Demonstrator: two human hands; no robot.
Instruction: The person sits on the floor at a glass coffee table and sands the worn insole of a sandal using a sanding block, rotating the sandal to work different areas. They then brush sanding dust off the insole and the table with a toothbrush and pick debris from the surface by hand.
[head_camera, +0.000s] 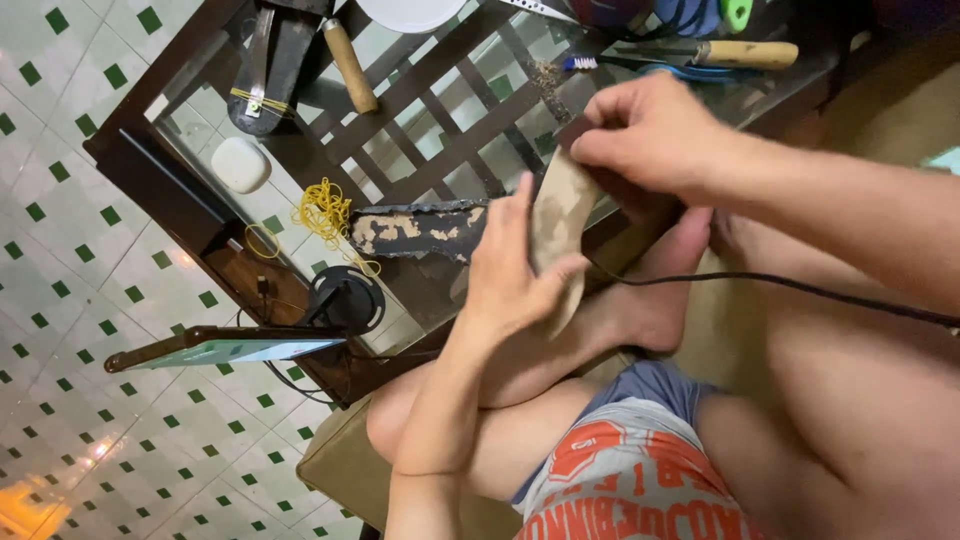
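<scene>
I hold the tan insole (560, 225) above the glass table (420, 110): my left hand (510, 275) grips its lower half, my right hand (655, 130) pinches its top. A worn black sole (420, 232) lies on the table just beside it.

A low table (130, 150) with a dark wooden frame and a glass top over a lattice stands on green-and-white tiled floor (60, 300). On the glass lie 1 white case (241, 163), a heap of yellow rubber bands (325, 212), 1 black sandal (272, 62), 2 wooden-handled tools (349, 66) (745, 54) and 1 worn sole (418, 230). A small black stand (343, 300) sits at the edge.
</scene>
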